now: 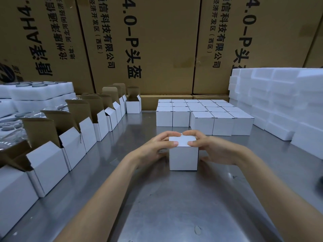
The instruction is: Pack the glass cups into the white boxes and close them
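Head view, centre frame: left hand (pixel 155 147) and right hand (pixel 208 147), fingers curled over the lid of one white box (pixel 183 158), apparently pressing it closed. Left edge: open boxes (pixel 73 147) awaiting cups. Upper right: closed boxes (pixel 202 116), done. Upper left: glass cups (pixel 12 126), still unpacked.

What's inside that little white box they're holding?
Its contents cannot be seen. The white box has its lid down, and the left hand and right hand grip its top edges on the metal table.

Soft overhead light, dull table (pixel 174 198) glare — edges warped, perhaps blurred.
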